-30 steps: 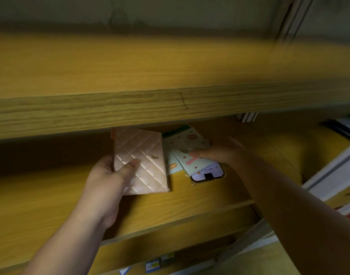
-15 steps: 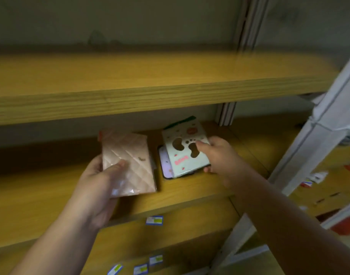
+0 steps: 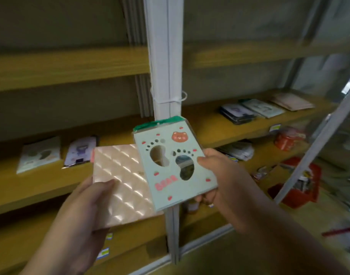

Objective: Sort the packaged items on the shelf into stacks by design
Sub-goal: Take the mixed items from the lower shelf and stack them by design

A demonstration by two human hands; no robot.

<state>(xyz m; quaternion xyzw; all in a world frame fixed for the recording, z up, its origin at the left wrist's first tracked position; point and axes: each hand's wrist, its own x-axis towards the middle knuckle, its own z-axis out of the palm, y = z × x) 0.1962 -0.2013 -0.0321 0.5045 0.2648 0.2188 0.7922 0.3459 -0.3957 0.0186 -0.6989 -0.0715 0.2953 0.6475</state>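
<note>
Two bare forearms reached in from the bottom edge, with no sleeves, watch or bracelets visible on either. The left hand (image 3: 86, 203) wore nothing on its visible fingers. The right hand (image 3: 225, 175) had a small ring on one finger, seen at its underside. Both were slightly blurred.

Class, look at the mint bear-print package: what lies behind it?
Behind the mint bear-print package, the pink quilted package shows, its right edge covered. Right hand fingers curl underneath, mostly hidden.
</note>
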